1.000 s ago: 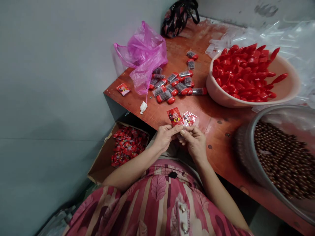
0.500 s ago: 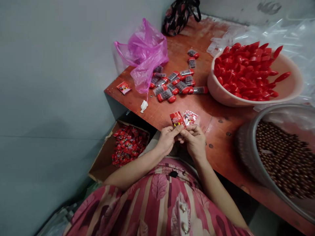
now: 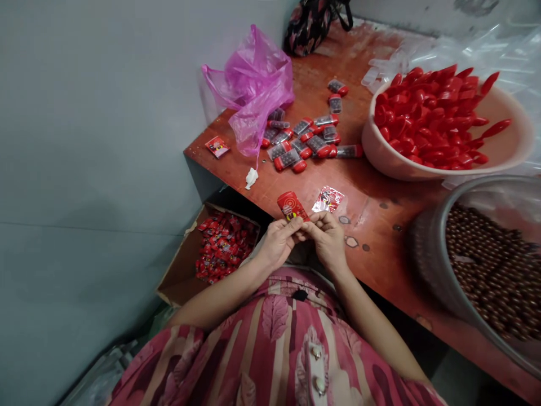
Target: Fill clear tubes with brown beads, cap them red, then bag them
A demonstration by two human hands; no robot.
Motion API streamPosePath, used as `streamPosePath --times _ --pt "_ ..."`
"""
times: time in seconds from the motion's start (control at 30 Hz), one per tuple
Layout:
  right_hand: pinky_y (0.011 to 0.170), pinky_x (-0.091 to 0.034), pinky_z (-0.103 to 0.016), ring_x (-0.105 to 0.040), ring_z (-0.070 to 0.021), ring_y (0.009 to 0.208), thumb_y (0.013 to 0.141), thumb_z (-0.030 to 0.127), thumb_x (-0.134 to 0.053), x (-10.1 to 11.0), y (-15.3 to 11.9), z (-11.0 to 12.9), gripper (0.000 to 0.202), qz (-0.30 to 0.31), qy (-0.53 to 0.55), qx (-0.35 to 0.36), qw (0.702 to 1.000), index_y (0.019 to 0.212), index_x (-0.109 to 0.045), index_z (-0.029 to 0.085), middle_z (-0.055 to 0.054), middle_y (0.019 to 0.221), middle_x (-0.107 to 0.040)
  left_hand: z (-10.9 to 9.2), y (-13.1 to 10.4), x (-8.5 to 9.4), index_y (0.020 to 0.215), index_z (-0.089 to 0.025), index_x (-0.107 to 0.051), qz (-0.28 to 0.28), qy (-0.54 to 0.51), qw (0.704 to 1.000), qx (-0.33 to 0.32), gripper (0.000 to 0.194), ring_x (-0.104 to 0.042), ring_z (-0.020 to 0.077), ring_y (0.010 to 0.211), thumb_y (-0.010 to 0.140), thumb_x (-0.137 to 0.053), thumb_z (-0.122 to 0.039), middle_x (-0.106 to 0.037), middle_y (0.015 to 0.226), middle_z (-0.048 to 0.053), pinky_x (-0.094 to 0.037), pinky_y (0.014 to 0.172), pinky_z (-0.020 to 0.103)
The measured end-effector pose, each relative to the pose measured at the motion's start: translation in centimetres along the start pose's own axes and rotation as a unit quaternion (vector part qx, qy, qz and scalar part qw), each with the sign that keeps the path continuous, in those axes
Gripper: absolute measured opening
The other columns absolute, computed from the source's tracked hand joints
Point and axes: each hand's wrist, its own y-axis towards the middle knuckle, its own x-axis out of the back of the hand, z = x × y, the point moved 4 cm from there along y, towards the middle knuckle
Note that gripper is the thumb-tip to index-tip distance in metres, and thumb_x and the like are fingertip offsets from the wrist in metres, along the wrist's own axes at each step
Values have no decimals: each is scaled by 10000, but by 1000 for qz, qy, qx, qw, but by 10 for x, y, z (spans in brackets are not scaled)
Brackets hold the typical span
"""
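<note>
A small red printed wrapper (image 3: pixel 291 207) with yellow and black markings is pinched at its lower edge between both hands, above the table's front edge. My left hand (image 3: pixel 279 239) has its thumb on the wrapper's front, fingers curled behind. My right hand (image 3: pixel 327 239) holds the lower right corner between thumb and fingers, close to the left thumb. Just beyond the right fingers lies a shiny red and white printed wrapper (image 3: pixel 328 199), flat on the table. The fingertips behind the held wrapper are partly hidden.
On the red-brown table (image 3: pixel 236 169) are several red-capped clear tubes of dark balls (image 3: pixel 319 145), a pink plastic bag (image 3: pixel 260 73), a bowl of red caps (image 3: pixel 435 118) and a grey basin of brown balls (image 3: pixel 490 265). Below left, a cardboard box (image 3: pixel 173 276) holds many red wrappers.
Both hands have moved slightly left with the wrapper, which now stands more apart from the one on the table and looks fuller and rounder. The whole view has shifted a little.
</note>
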Motion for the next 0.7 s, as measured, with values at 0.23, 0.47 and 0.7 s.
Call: streamPosePath --times 0.23,0.47,0.7 --pt "516 -543 -228 -646 -113 532 731 374 -756 6 -3 11 275 40 -45 18 998 863 -585 204 27 663 -690 -20 -49 80 1000 -139 -666 -185 -61 978 -75 593 -699 227 947 773 -570 -678 -718 1076 143 -576 769 306" --pt "481 -520 -212 -632 -105 527 787 432 -706 50 5 34 264 -63 -87 69 992 833 -601 194 14 680 -675 -26 -6 18 1104 -236 -700 21 476 849 -229 336 -594 243 1175 818 -659 -407 -645 1265 100 -449 1041 376" --pt "473 -499 -205 -613 -104 530 789 430 -707 66 3 37 253 -90 -129 65 985 814 -616 196 5 677 -665 -8 77 -42 1206 -220 -643 102 743 576 -326 352 -392 336 1371 864 -606 -297 -524 1412 139 -231 1153 550"
